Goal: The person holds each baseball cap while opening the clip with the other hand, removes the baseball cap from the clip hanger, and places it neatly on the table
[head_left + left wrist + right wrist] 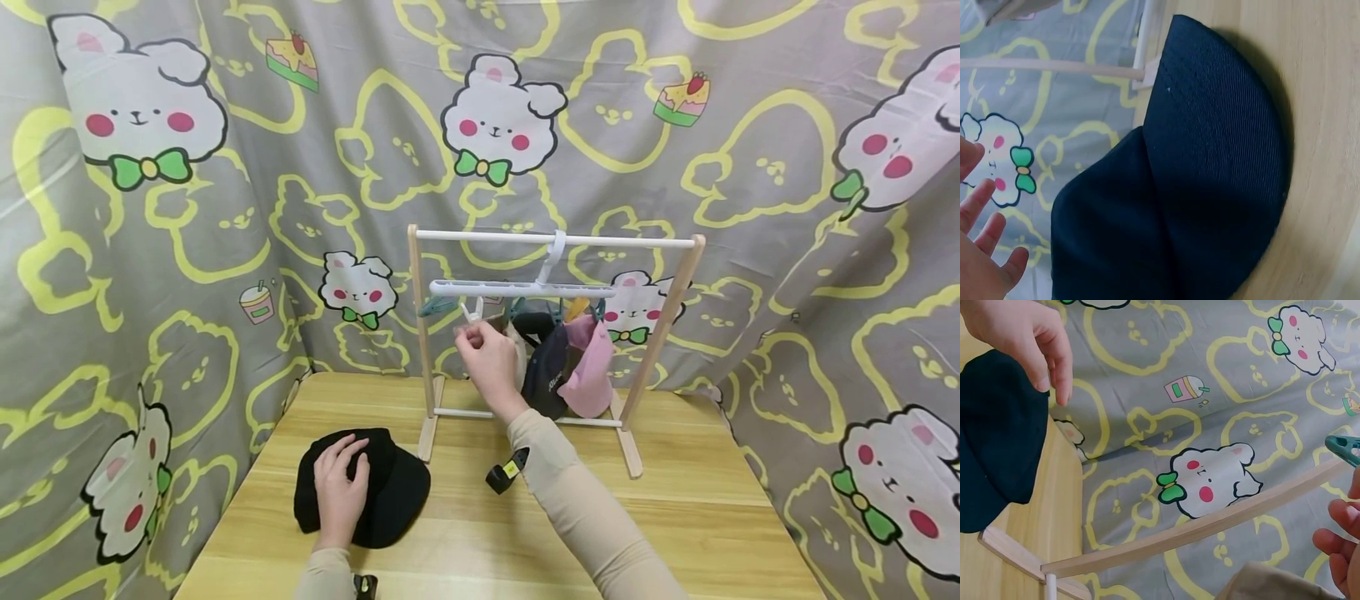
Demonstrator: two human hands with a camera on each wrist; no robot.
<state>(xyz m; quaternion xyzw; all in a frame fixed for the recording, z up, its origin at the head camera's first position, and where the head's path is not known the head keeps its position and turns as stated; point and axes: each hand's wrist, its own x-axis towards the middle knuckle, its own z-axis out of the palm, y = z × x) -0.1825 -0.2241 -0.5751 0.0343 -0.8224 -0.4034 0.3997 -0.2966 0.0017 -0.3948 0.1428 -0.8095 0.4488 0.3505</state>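
Observation:
A black cap [401,492] lies on the table at the left, its brim turned to the right. My left hand [341,492] is over its crown, fingers extended; in the left wrist view these fingers [988,234] are spread. My right hand [491,362] is raised in front of the rack with curled fingers, fingertips just below a white clip [472,311]. I cannot tell whether they pinch anything. A pale blue hanger [517,289] hangs from the rail. A navy cap [546,375] and a pink cap [591,375] hang below it; a beige cap is partly hidden behind my right hand.
The small wooden rack [660,333] stands on the wooden table [697,517], its feet pointing toward me. More clips hang from the hanger, among them a teal clip [438,306] at its left end. A patterned curtain [375,183] surrounds the table on several sides.

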